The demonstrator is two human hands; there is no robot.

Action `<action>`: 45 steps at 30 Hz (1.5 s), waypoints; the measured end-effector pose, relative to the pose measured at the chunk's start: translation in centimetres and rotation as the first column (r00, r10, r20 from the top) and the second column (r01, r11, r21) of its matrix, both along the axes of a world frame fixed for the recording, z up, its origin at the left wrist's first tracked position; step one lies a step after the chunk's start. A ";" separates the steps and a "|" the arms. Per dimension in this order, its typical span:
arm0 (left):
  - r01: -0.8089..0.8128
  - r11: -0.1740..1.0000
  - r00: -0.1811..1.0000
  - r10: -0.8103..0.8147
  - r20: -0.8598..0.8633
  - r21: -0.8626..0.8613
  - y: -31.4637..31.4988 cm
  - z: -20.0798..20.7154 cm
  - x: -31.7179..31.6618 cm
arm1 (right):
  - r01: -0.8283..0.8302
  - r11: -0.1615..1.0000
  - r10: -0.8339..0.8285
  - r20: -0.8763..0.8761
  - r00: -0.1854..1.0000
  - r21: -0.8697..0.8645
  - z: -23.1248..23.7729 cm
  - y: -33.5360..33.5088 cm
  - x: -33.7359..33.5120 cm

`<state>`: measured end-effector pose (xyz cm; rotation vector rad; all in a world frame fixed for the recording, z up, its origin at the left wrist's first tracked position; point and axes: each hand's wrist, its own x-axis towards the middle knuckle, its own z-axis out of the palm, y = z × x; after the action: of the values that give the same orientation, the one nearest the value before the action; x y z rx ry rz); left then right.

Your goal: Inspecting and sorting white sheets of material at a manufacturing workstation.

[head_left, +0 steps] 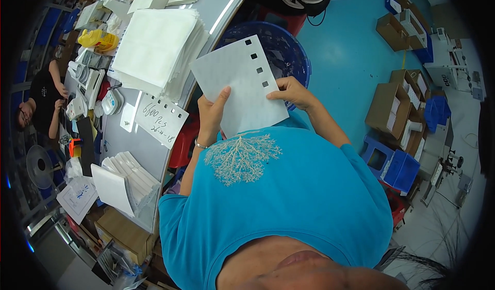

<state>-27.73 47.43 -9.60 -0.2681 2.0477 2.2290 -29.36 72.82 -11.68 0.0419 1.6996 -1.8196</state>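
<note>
Before my chest I hold a white sheet (234,81) with a row of small square holes along its right edge. My left hand (213,113) is closed on its lower left side, thumb on top and fingers underneath. At the right edge, just below the last hole, my right hand (296,92) pinches the sheet between thumb and fingers. Beyond the sheet, a round blue tub (302,58) stands on the floor, with small scraps inside. To my left, a tall stack of white sheets (152,47) lies on the table.
The grey table (147,140) carries a punched sheet with handwriting (161,119), folded white sheets (129,174) and a yellow bottle (98,40). Cardboard boxes (382,109) and a blue stool (399,169) stand at right. Other people sit at the far end and across the table.
</note>
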 end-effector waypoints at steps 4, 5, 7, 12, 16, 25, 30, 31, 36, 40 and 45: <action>0.019 0.999 1.000 -0.020 -0.017 -0.034 0.0 0.0 0.1 | 0.051 0.999 -0.051 -0.073 0.996 0.006 1.0 -1.2 0.5; 0.016 0.999 1.000 -0.017 -0.024 -0.048 0.0 0.0 0.2 | 0.053 0.999 -0.052 -0.072 0.996 0.006 1.0 -1.3 0.5; 0.014 0.999 1.000 -0.015 -0.013 -0.034 -0.1 -0.2 0.3 | 0.038 0.980 -0.006 -0.163 0.987 0.195 0.8 -1.4 0.4; -0.008 1.000 1.000 0.007 -0.020 -0.014 -0.1 -0.5 0.4 | -0.010 0.990 0.025 -0.100 0.995 0.143 -0.1 -0.5 0.4; -0.022 1.000 0.999 0.022 0.027 0.022 -0.1 -0.8 0.4 | -0.078 0.995 0.076 0.032 0.997 0.065 1.7 0.5 0.4; -0.127 0.992 0.992 0.127 0.020 0.021 -0.4 -1.1 0.6 | -0.002 0.999 0.002 0.003 1.000 -0.033 -0.9 0.0 1.8; -0.112 0.993 0.994 0.112 0.001 0.045 0.0 -0.7 0.6 | -0.057 0.997 0.059 0.034 0.998 -0.046 -1.1 0.7 2.0; -0.095 0.995 0.996 0.094 0.003 0.020 0.1 -0.7 0.6 | -0.052 0.997 0.053 0.023 0.998 -0.050 -1.3 0.5 2.0; -0.085 0.996 0.996 0.085 -0.033 0.001 0.5 -0.6 0.9 | -0.055 0.973 0.090 -0.148 0.985 0.224 0.1 -0.7 2.0; -0.129 0.992 0.991 0.128 -0.042 -0.011 0.7 -0.2 1.2 | -0.069 0.892 0.177 -0.206 0.962 0.446 -0.9 -0.5 2.0; -0.170 0.984 0.985 0.170 0.009 0.043 1.3 -0.4 1.6 | -0.161 0.980 0.155 0.065 0.986 0.117 0.4 2.2 1.4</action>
<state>-26.13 48.69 -9.97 -0.4613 2.0416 2.3634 -27.94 75.00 -11.25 0.0087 1.7227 -1.5834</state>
